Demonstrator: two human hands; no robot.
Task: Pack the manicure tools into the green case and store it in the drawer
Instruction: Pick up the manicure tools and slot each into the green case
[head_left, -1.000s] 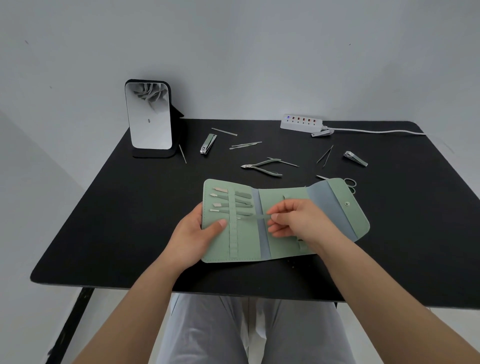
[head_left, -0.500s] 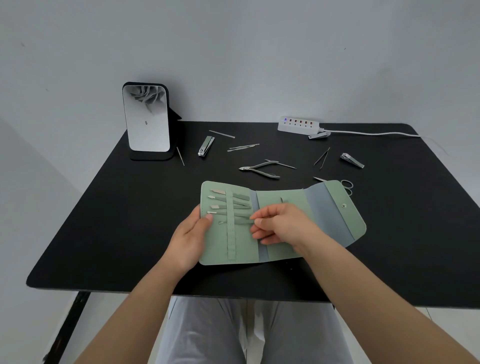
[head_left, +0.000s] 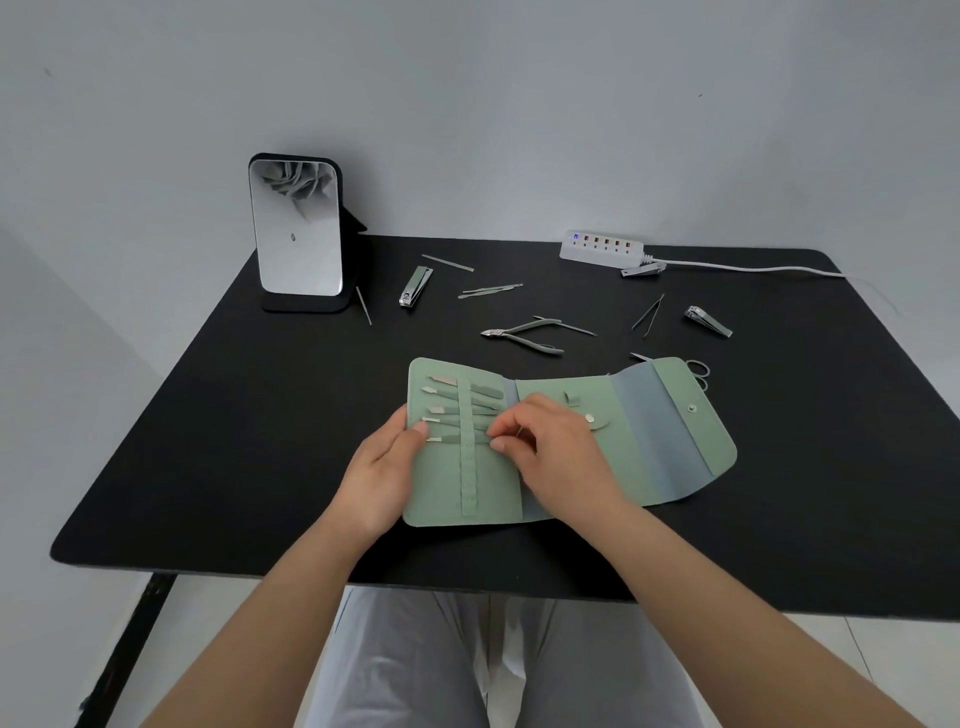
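**A:** What's hard to see here? The small grey-handled scissors (head_left: 698, 370) are mostly hidden behind the upper right flap of the unfolded mint-green leatherette case (head_left: 675, 441); only the loops poke out. The right hand (head_left: 556, 447) covers the middle panel too.

**B:** Yeah, and the slim green-handled tool (head_left: 449, 440) in the fifth loop is half under those fingers. The right fingertips look pinched on its handle end, though the grip itself is tiny and hard to make out.

**A:** The left hand (head_left: 387, 467) grips the case's left edge, thumb on top near the tool tips. The case sits centre frame on the black table (head_left: 208, 441).

**B:** Above it lie loose grey-handled cuticle nippers (head_left: 522, 335), a silver nail clipper (head_left: 414, 287), thin dark tweezers (head_left: 648, 314) and another clipper (head_left: 709, 321) at right.
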